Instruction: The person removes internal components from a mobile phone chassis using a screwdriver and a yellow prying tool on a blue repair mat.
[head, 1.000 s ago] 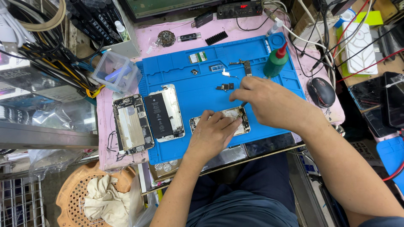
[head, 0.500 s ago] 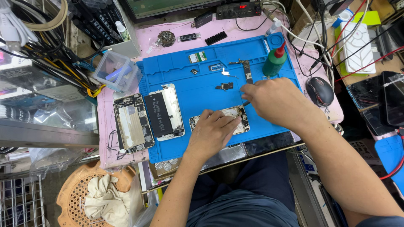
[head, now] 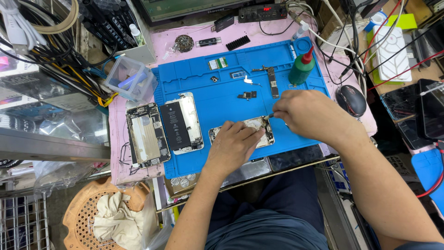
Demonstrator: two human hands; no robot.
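On the blue work mat (head: 222,83) lies an opened phone housing (head: 262,126), mostly covered by my left hand (head: 236,143), which presses it flat. My right hand (head: 307,115) holds a thin metal tool (head: 269,115) whose tip touches the housing's upper right corner. Left of it lie another opened phone with a black battery (head: 181,122) and a bare phone frame (head: 145,134). A narrow logic board (head: 273,82) and a small black part (head: 247,95) rest further up the mat.
A green squeeze bottle (head: 303,67) stands at the mat's far right corner. A clear plastic box (head: 130,78) sits at the left, a black mouse (head: 351,99) at the right. Cables and tools crowd the back. An orange basket with a cloth (head: 104,217) stands below left.
My right hand has come down and left from above the mat to the housing's corner, bringing the tool tip onto it. My left hand stays on the housing.
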